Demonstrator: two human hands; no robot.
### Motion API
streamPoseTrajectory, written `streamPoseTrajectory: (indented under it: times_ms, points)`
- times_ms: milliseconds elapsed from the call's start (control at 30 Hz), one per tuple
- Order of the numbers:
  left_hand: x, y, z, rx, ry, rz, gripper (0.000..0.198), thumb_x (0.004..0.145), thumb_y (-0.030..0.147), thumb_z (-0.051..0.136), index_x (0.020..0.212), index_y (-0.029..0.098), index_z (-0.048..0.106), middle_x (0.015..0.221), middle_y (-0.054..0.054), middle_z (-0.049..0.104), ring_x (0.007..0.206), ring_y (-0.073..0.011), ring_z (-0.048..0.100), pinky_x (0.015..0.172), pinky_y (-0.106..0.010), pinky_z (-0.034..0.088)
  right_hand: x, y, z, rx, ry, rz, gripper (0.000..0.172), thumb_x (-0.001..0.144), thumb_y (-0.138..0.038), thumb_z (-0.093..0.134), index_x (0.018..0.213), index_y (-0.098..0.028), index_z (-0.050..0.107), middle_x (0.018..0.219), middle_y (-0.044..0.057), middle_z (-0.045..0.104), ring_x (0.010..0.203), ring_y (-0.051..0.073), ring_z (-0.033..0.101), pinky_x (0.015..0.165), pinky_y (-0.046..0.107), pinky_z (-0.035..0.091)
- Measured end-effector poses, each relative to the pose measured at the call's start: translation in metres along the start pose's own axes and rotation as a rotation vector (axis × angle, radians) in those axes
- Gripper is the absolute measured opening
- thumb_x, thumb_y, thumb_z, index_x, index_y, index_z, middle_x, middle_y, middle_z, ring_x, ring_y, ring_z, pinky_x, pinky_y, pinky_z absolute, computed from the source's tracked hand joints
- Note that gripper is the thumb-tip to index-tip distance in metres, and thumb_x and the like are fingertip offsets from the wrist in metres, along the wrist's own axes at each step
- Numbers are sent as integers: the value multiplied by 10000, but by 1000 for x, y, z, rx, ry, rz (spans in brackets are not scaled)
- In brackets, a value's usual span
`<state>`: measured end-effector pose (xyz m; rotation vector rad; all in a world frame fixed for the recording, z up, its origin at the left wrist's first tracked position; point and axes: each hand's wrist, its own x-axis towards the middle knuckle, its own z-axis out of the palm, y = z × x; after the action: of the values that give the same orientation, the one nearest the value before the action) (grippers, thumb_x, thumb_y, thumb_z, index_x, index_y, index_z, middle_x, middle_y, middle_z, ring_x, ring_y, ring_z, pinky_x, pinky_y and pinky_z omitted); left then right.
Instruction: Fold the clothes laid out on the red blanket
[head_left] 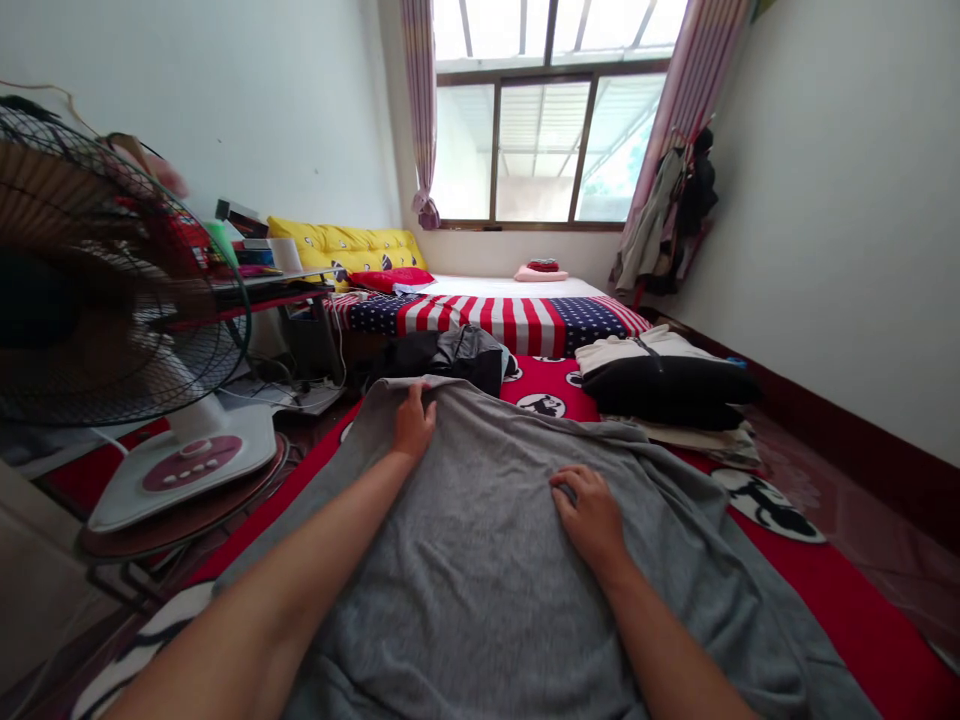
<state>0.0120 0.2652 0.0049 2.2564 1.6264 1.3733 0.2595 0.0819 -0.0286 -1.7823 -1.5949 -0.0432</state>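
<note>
A large grey knit garment [480,560] lies spread over a red bed cover, rumpled on its right side. Whether it is a shirt or another piece of clothing I cannot make out. My left hand [414,425] rests at its far left edge, fingers stretched forward over the hem and thumb apart. Farther right and nearer to me, my right hand [589,510] lies on the cloth with loosely bent fingers; a gap shows between thumb and forefinger. Just past the far hem is a heap of dark clothes [442,352].
A stack of folded clothes [664,385] sits at the right on the red panda-print cover [551,390]. On the left, a fan [187,460] stands on a round stool beside a cluttered desk. Behind lies another bed with a striped, starred cover [480,318], under the window.
</note>
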Motion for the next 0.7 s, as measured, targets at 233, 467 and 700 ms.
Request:
streamPoseTrajectory:
  times_ms: [233, 467, 700]
  points:
    - [-26, -3, 4, 138, -36, 98, 449, 860, 257, 507, 1278, 167, 371, 1141, -134, 619, 938, -265, 652, 817, -361, 497, -1, -2, -1, 32, 7, 24, 193, 779, -151, 502, 835, -223, 672, 990, 42, 638, 967, 216, 537, 894, 322, 410]
    - [-28, -5, 5, 169, 6, 85, 455, 857, 277, 488, 1283, 162, 374, 1112, -133, 628, 835, -263, 665, 739, -349, 506, 9, 11, -11, 117, 99, 67, 254, 765, -114, 443, 884, -200, 650, 1004, 53, 635, 961, 191, 571, 873, 298, 443]
    - [-28, -7, 5, 154, 18, 87, 455, 844, 265, 468, 1280, 171, 375, 1091, -124, 629, 836, -261, 661, 744, -352, 506, 56, 58, -68, -453, 92, 189, 489, 692, -38, 466, 1132, -194, 609, 1168, 97, 572, 1076, 237, 516, 878, 321, 408]
